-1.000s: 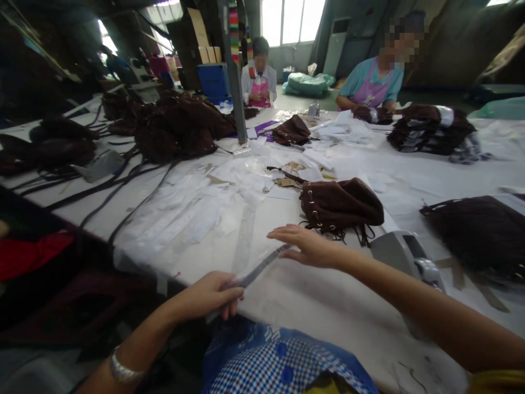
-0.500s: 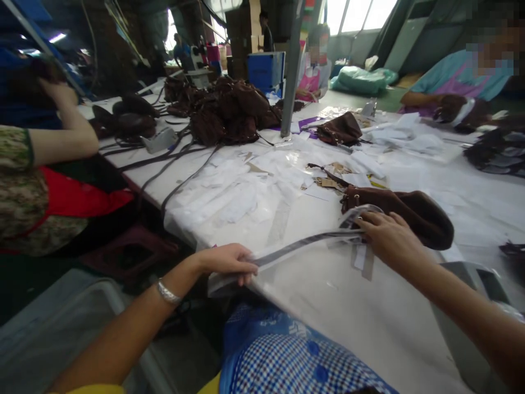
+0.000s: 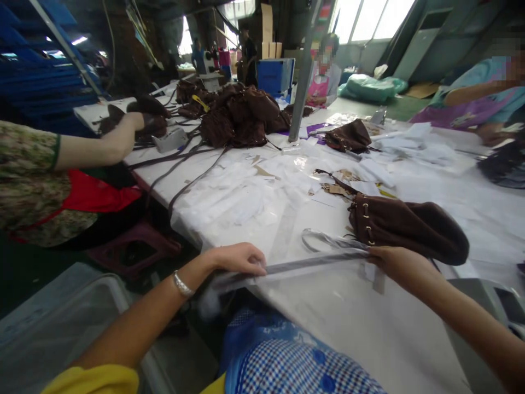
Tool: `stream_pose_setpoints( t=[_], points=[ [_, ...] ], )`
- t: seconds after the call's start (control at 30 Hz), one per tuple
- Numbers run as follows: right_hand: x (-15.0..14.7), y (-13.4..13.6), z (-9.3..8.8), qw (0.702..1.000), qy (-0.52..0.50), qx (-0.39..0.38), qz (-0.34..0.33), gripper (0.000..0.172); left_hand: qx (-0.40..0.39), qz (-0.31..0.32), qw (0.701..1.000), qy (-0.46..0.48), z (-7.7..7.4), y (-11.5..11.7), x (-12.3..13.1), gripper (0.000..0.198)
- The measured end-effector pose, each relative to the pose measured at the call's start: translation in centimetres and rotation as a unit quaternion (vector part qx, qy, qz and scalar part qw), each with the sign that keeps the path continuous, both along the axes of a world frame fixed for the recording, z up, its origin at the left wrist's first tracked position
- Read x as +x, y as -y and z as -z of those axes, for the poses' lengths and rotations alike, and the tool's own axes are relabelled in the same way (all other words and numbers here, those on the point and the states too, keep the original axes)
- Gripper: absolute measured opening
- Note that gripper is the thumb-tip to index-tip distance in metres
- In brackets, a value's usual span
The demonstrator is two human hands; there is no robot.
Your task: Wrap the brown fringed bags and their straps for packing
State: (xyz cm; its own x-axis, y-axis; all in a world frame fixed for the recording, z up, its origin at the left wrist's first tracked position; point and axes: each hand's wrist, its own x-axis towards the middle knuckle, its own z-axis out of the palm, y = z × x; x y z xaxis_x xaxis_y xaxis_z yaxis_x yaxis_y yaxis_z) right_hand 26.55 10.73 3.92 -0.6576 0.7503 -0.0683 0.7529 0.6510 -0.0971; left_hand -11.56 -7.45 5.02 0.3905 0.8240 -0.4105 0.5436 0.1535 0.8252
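A long dark strap in thin clear plastic (image 3: 315,264) is stretched between my hands over the table's near edge. My left hand (image 3: 243,259) grips it on the left, fingers curled over the top, and its loose end hangs past the edge. My right hand (image 3: 400,265) pinches the other end, where a loop of the plastic-covered strap curls up on the table. Just behind my right hand lies a dark brown drawstring bag (image 3: 414,227) on its side, with metal eyelets along its mouth. A thin cord trails from the bag toward small tan tags (image 3: 336,189).
White paper and plastic scraps (image 3: 229,191) cover the white table. Brown bags (image 3: 241,112) are heaped at the back left, near a metal post (image 3: 301,93). A grey device (image 3: 488,306) stands at right. Co-workers sit around the table; one person's arm (image 3: 98,148) reaches in from the left.
My right hand has moved down and nearer me, pulling the strap straighter. The view has shifted slightly. The co-worker at left now reaches toward the dark items on the table.
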Motion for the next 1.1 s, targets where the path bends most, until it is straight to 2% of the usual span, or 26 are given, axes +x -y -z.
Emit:
stream_pose_setpoints(
  t=[0.07, 0.13, 0.2, 0.23, 0.27, 0.33, 0.37, 0.43, 0.5, 0.57, 0.63, 0.67, 0.73, 0.8, 0.9, 0.97, 1.1],
  points=[
    [-0.3, 0.7, 0.0, 0.999, 0.005, 0.040, -0.012, 0.023, 0.058, -0.011, 0.998, -0.024, 0.4, -0.3, 0.1, 0.030],
    [-2.7, 2.9, -0.5, 0.992, -0.072, 0.053, -0.089, 0.042, 0.122, -0.007, 0.992, -0.040, 0.4, -1.4, 1.4, 0.027],
    [-5.8, 5.4, -0.8, 0.974, -0.142, -0.024, -0.174, 0.052, 0.198, 0.007, 0.978, -0.072, 0.2, -2.8, 3.5, 0.024],
    [-7.1, 6.4, -0.7, 0.966, -0.159, -0.067, -0.191, 0.052, 0.239, 0.015, 0.966, -0.098, 0.1, -3.4, 4.5, 0.023],
    [-8.1, 7.2, -0.5, 0.960, -0.165, -0.114, -0.194, 0.048, 0.278, 0.023, 0.952, -0.122, 0.1, -3.8, 5.5, 0.022],
    [-9.1, 8.0, 0.3, 0.956, -0.157, -0.193, -0.153, 0.033, 0.350, 0.019, 0.924, -0.152, 0.4, -4.0, 7.1, 0.022],
    [-9.2, 8.2, 0.8, 0.957, -0.156, -0.214, -0.120, 0.028, 0.383, -0.004, 0.911, -0.154, 0.7, -3.7, 7.6, 0.024],
    [-8.7, 8.4, 1.8, 0.958, -0.175, -0.222, -0.057, 0.028, 0.429, -0.107, 0.887, -0.135, 1.9, -2.6, 8.3, 0.027],
    [-8.1, 8.8, 2.8, 0.952, -0.214, -0.217, -0.023, 0.028, 0.404, -0.261, 0.873, -0.082, 3.5, -1.2, 8.7, 0.026],
    [-8.0, 9.5, 3.7, 0.943, -0.247, -0.224, -0.005, 0.031, 0.284, -0.399, 0.872, 0.019, 5.0, -0.3, 8.8, 0.034],
    [-8.4, 10.3, 4.5, 0.935, -0.259, -0.241, 0.001, 0.040, 0.131, -0.478, 0.854, 0.156, 6.1, -0.1, 8.8, 0.044],
    [-8.7, 10.7, 4.8, 0.931, -0.260, -0.257, -0.003, 0.039, 0.070, -0.492, 0.837, 0.229, 6.3, -0.3, 8.7, 0.047],
    [-9.4, 11.5, 5.1, 0.920, -0.259, -0.292, -0.014, 0.029, 0.008, -0.497, 0.791, 0.358, 6.5, -0.9, 8.5, 0.048],
    [-10.0, 12.0, 5.1, 0.908, -0.260, -0.327, -0.007, 0.040, 0.004, -0.509, 0.739, 0.441, 6.3, -1.7, 8.3, 0.047],
    [-10.7, 12.5, 4.9, 0.895, -0.281, -0.345, 0.021, 0.054, 0.008, -0.549, 0.673, 0.496, 6.0, -2.5, 8.5, 0.041],
    [-11.0, 12.5, 4.8, 0.886, -0.303, -0.348, 0.029, 0.053, 0.009, -0.551, 0.654, 0.518, 6.0, -2.8, 9.3, 0.036],
    [-11.5, 12.2, 5.0, 0.876, -0.325, -0.354, 0.042, 0.051, 0.011, -0.529, 0.668, 0.524, 6.0, -2.6, 11.5, 0.033]
  ],
)
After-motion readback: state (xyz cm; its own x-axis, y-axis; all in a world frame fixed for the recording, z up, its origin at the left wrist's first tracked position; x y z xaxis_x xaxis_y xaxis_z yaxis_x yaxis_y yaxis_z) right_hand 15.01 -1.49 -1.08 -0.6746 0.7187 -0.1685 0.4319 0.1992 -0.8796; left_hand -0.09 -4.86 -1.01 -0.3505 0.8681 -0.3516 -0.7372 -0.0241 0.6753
